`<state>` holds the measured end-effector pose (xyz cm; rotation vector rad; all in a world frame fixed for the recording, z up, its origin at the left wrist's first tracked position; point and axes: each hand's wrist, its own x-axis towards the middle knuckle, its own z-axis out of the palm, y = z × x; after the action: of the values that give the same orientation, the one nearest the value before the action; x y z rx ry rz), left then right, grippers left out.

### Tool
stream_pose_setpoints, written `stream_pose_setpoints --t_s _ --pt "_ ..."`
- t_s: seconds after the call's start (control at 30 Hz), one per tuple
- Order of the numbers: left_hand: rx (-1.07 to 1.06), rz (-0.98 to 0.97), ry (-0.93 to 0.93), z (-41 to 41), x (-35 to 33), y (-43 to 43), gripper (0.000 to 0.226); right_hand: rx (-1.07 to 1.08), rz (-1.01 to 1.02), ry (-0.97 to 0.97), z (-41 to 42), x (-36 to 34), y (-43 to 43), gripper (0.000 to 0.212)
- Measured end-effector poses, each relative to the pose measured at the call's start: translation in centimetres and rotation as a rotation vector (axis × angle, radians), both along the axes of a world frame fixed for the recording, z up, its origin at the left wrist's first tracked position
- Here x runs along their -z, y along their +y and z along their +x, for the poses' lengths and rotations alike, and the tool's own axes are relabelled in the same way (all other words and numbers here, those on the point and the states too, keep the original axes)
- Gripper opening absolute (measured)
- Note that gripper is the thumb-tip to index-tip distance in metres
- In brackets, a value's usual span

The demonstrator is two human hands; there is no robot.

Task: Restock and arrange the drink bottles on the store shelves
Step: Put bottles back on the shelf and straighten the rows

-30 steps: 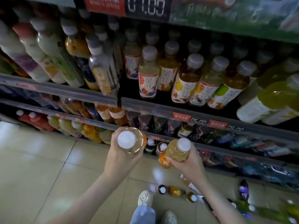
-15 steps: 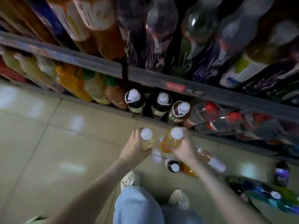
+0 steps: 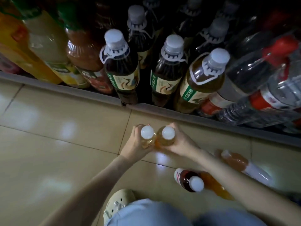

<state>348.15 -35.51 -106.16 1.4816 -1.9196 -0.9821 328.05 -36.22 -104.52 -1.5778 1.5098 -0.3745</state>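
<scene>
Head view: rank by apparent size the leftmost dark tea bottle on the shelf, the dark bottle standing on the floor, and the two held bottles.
1. leftmost dark tea bottle: largest, though it seems nearer the camera.
2. dark floor bottle.
3. left-hand bottle and right-hand bottle: look alike, unranked.

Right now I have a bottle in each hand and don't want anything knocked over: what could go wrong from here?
1. The left hand and right hand each grip a bottle. The left bottle and right bottle sit cap to cap, so they may clash or slip.
2. The dark bottle and the orange bottle on the floor are right beside the right forearm, which could knock them rolling.
</scene>
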Motion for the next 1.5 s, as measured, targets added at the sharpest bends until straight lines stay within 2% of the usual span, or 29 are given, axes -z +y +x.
stream_pose_setpoints --t_s 0.13,0.23,0.27,0.33,0.43,0.57,0.77,0.9,1.03,1.2,1.3,1.4,1.5 --pt "0.051 -0.021 -0.081 1.4 -2.1 0.0 0.081 -0.087 0.038 0.054 -1.2 -1.2 -0.2 0.075" --pt "0.135 -0.105 -0.097 1.6 -6.7 -0.3 0.07 -0.155 0.063 0.046 -1.5 -4.4 -0.7 0.099" --pt "0.168 -0.172 -0.093 1.1 -9.0 -0.7 0.063 -0.172 0.03 0.022 -1.5 -6.1 -1.0 0.098" --pt "0.197 -0.344 -0.069 -0.7 -14.2 -1.7 0.047 -0.172 -0.065 -0.038 -1.7 -10.9 -1.6 0.078" --pt "0.131 -0.625 0.028 -4.1 -23.0 -3.8 0.034 -0.101 -0.382 -0.126 -2.4 -20.3 -2.3 0.035" --pt "0.02 -0.879 0.159 -8.5 -32.6 -6.7 0.029 0.072 -0.831 -0.198 -4.2 -30.9 -3.0 0.019" --pt "-0.106 -1.116 0.219 -13.0 -40.8 -10.5 0.028 0.26 -1.384 0.025 -6.4 -39.6 -5.1 0.019" --pt "-0.236 -1.256 0.209 -14.1 -43.4 -12.6 0.036 0.458 -1.649 0.097 -8.2 -43.0 -7.3 0.037" --pt "-0.332 -1.237 0.06 -14.4 -43.8 -14.9 0.052 0.659 -1.612 0.334 -9.6 -43.8 -9.9 0.062" --pt "-0.31 -1.19 -0.153 -15.0 -43.6 -16.5 0.071 0.663 -1.5 0.537 -9.2 -42.5 -12.4 0.08" --pt "-0.286 -1.18 -0.183 -15.5 -43.9 -16.9 0.078 0.707 -1.38 0.695 -9.6 -42.1 -13.3 0.086" --pt "-0.29 -1.163 -0.202 -16.0 -43.8 -17.1 0.086 0.637 -1.333 0.715 -10.2 -42.0 -13.5 0.089" --pt "-0.303 -1.157 -0.25 -16.4 -43.1 -17.3 0.088 0.568 -1.419 0.571 -10.6 -42.0 -12.8 0.079"
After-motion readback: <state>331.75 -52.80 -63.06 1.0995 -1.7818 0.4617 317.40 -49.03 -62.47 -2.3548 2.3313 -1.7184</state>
